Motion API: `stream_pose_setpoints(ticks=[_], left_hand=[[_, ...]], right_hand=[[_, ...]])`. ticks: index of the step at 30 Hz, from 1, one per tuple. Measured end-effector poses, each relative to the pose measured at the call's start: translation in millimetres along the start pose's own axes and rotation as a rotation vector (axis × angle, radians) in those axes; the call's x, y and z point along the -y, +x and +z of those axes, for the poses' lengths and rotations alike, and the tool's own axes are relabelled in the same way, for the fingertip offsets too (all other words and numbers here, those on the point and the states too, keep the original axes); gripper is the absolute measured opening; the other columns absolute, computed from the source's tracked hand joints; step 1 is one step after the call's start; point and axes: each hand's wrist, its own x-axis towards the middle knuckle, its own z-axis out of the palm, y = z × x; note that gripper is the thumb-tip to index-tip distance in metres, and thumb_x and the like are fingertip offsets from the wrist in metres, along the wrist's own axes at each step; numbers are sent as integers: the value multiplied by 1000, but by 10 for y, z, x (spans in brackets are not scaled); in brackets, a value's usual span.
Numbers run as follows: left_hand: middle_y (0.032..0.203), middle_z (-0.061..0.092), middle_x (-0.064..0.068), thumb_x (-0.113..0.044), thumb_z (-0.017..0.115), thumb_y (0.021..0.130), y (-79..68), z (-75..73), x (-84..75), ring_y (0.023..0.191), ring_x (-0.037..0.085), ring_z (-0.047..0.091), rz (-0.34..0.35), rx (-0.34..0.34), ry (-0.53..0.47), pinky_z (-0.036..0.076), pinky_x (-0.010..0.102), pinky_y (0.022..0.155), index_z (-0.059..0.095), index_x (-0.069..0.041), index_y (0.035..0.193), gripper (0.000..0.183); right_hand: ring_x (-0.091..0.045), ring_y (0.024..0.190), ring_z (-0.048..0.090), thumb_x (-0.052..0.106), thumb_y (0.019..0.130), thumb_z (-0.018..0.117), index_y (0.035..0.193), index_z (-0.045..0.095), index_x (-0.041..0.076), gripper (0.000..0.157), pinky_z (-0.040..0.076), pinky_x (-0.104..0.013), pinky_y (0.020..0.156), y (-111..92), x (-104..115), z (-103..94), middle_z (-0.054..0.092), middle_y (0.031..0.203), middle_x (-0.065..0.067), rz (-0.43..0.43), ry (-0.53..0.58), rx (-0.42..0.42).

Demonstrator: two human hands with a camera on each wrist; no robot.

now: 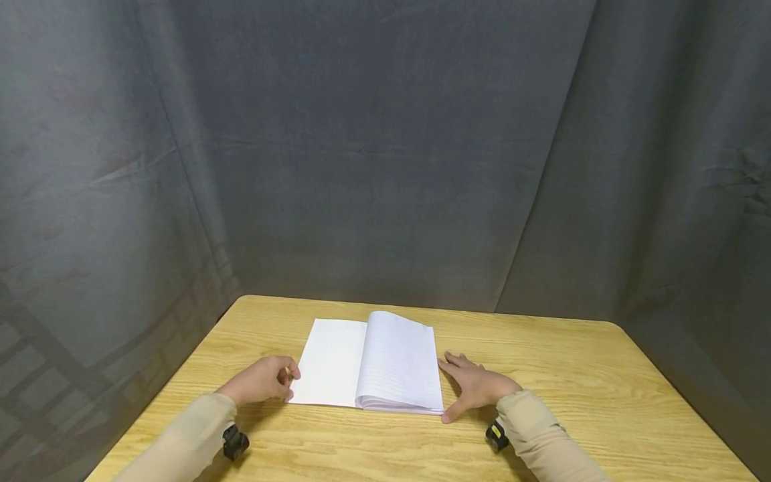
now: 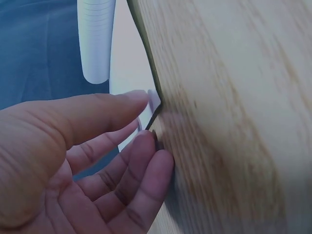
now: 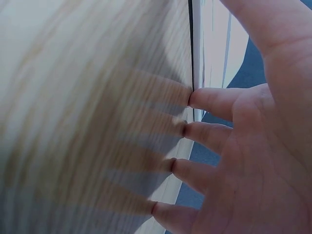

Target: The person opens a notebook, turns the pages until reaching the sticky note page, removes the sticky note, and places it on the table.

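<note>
An open notebook lies on the wooden table, its left side a blank white page and its right side a thicker stack of lined pages with the top sheets bulging up near the spine. At the left edge, my left hand pinches the outer margin, with thumb and curled fingers around the page edge in the left wrist view. My right hand spreads its fingers beside the right edge. Its fingertips rest on the tabletop along the notebook's side, and the thumb reaches toward the near right corner.
The light wooden table has rounded far corners. Grey cloth hangs behind it and along both sides. Each wrist, in a beige sleeve, carries a small black camera.
</note>
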Motion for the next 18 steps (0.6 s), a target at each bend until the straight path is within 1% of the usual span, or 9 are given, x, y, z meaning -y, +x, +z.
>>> stream_pose_setpoints(ticks=[4, 11, 18], left_hand=[[72, 50, 3, -2, 76, 77, 0, 9, -1, 62, 14, 44, 9, -9, 25, 36, 24, 53, 60, -4, 98, 25], [73, 50, 4, -1, 76, 76, 12, 20, 21, 65, 16, 45, -11, -8, 26, 36, 25, 55, 60, -5, 97, 27], [73, 50, 4, 0, 76, 75, 14, 23, 23, 65, 16, 45, -11, -11, 17, 37, 25, 56, 60, -4, 97, 27]], right_hand=[[-53, 143, 8, 51, 69, 82, 151, 24, 1, 112, 12, -73, 105, -1, -1, 2, 13, 158, -27, 0, -6, -3], [-53, 143, 8, 52, 69, 81, 151, 24, 1, 113, 12, -74, 105, 3, -14, 0, 12, 158, -27, -7, -8, 1], [-52, 143, 8, 52, 69, 82, 151, 24, 1, 113, 12, -74, 105, 11, -25, 6, 12, 158, -27, -1, -6, 3]])
